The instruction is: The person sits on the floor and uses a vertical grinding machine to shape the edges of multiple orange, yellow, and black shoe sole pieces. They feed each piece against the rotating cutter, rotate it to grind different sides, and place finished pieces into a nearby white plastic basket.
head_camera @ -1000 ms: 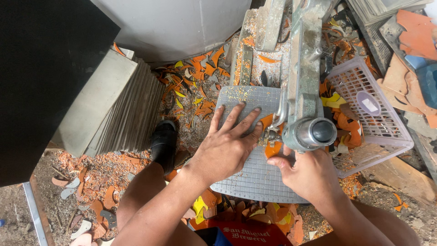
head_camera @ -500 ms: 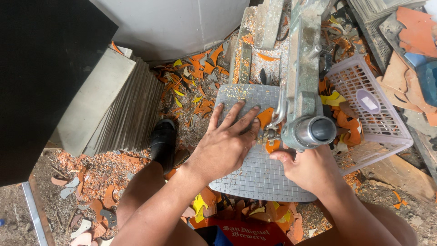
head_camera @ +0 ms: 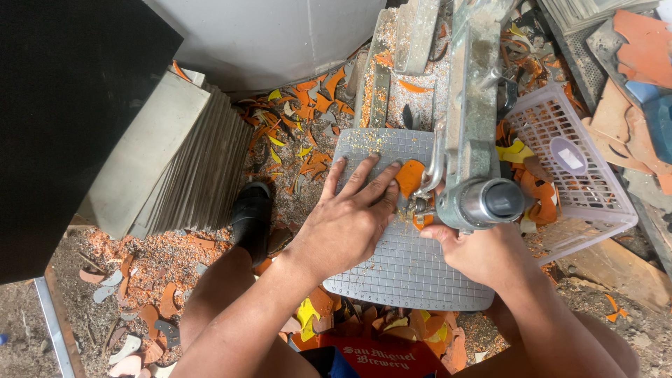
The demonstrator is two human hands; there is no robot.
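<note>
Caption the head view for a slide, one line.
Left hand pressing an orange tile piece on the gridded cutter table; right hand beneath the metal cutter head.

My left hand slid fwd w/ the orange tile piece, now closer to the cutter head; right hand shifted a bit lower.

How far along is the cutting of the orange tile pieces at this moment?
Done: cut orange pieces lie in the pale basket, and offcuts litter the floor. In hand: the left hand presses flat on the gridded saw table, fingers at an orange piece by the blade; the right hand steadies it under the saw arm. Left: a stack of grey tiles stands uncut.
</note>
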